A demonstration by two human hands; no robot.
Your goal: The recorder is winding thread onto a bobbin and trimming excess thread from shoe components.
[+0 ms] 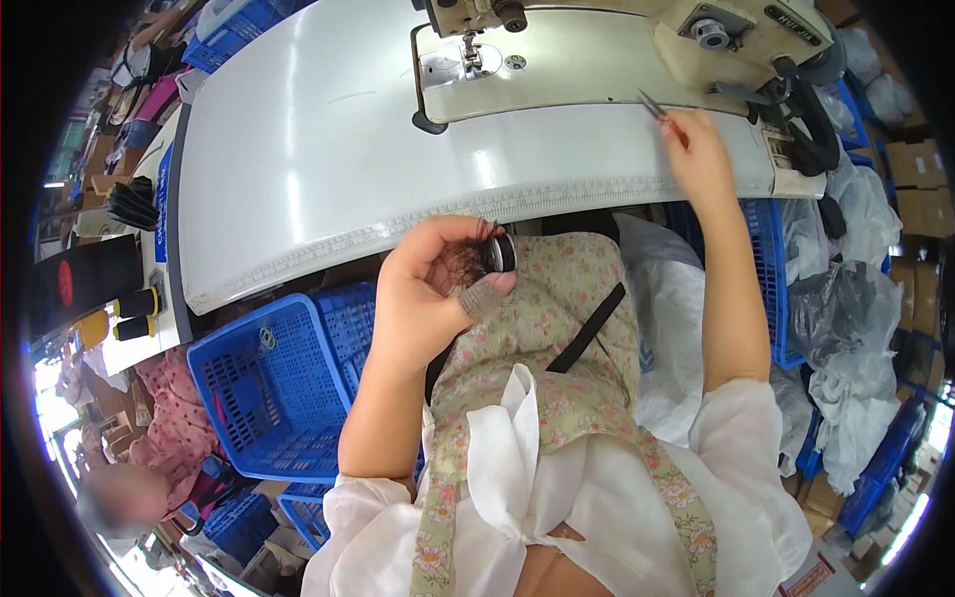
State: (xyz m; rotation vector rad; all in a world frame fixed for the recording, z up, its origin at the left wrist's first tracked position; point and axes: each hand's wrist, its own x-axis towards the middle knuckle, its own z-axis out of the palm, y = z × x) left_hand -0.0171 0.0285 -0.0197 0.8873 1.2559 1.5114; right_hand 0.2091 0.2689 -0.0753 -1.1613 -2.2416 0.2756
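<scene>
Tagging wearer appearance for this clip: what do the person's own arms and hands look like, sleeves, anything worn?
Both forearms are bare. Loose, sheer white sleeves end near the elbows. The left hand has a greyish fabric guard or wrap on the thumb tip. The right hand shows no glove or ring from this view. No watch or bracelet is visible.

From my remote seat, the sewing machine (637, 40) is cut off by the top edge, so I cannot see its upper body. My left hand (423, 298) curls over a small dark round piece (500, 253), hiding most of it; I cannot tell what it is. The thin tool (657, 109) at my right hand (696, 149) is too small to identify. A person (119, 497) at lower left is blurred.
</scene>
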